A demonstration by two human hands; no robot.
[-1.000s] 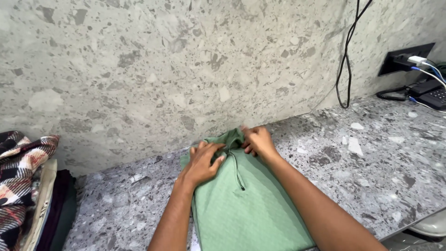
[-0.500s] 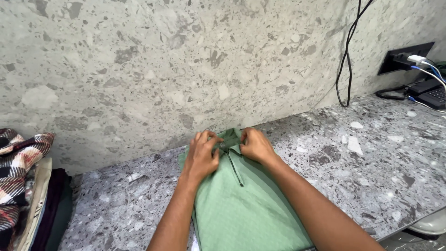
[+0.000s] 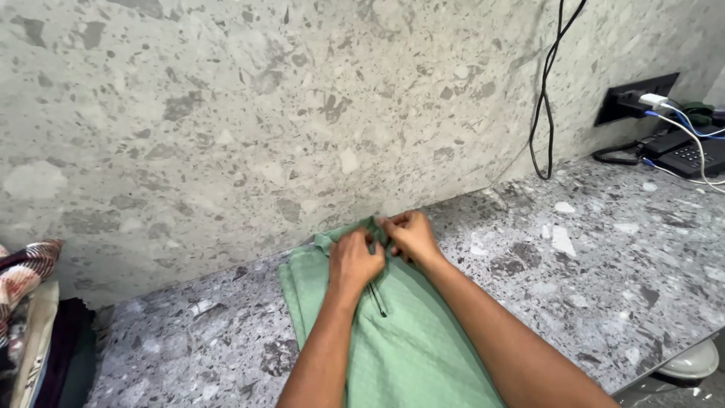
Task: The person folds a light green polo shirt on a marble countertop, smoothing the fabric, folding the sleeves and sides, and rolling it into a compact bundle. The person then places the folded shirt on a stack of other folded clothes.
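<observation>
A light green garment lies flat on the speckled stone counter, its top end bunched against the wall. A thin dark drawstring hangs from that end down over the cloth. My left hand and my right hand are pressed close together at the garment's top edge, fingers curled and pinching the cloth and the string there. Both forearms stretch over the green fabric from the bottom of the view.
A pile of patterned and dark clothes sits at the far left. At the back right are a wall socket with plugs, a black cable hanging down the wall, and a dark telephone. A white bowl-like rim shows below the counter's edge.
My two hands have drawn closer together at the garment's top edge, the left moving right and up toward the right. The garment itself stays in place.
</observation>
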